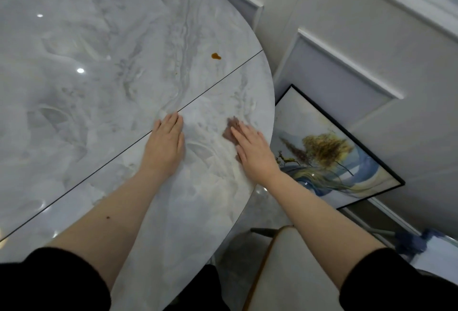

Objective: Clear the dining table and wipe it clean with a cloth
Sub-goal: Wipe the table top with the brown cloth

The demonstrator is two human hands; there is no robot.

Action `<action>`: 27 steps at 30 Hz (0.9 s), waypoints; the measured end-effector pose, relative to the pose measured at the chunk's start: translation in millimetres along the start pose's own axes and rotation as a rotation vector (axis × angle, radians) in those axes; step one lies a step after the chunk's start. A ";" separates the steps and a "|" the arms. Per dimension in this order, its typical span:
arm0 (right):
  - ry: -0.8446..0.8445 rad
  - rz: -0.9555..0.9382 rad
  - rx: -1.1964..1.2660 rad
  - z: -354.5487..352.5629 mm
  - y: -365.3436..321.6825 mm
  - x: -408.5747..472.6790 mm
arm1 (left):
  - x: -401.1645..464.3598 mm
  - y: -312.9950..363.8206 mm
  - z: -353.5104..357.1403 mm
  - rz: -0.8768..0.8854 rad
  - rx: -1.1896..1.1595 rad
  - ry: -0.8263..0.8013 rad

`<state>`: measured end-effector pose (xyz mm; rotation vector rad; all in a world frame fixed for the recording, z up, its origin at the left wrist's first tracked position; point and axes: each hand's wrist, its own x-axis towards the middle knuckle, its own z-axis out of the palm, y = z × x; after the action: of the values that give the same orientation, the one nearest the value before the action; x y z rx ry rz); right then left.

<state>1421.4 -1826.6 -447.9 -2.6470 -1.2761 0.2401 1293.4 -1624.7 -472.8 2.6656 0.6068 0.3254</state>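
Note:
The dining table (99, 87) has a glossy grey marble top with a thin dark seam running diagonally across it. A small brown stain (216, 56) sits near its right rim. My left hand (166, 144) lies flat on the table, fingers straight, its fingertips at the seam. My right hand (252, 149) hovers or rests flat near the table's right edge, fingers straight; a dark reflection of it shows on the surface beside its fingertips. Neither hand holds anything. No cloth is in view.
A framed painting (329, 152) leans against the panelled white wall (371, 50) to the right of the table. A pale chair (292, 273) stands at the lower right. A blue mop head (411, 243) lies on the floor at far right.

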 end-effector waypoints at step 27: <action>0.078 0.231 0.054 1.5 -7.7 83.8 | 40.9 4.9 -1.2 -0.043 0.099 0.153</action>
<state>1466.8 -1756.0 -452.7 -2.7261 -0.9271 0.1996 1330.8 -1609.7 -464.1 2.7348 0.7442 0.5021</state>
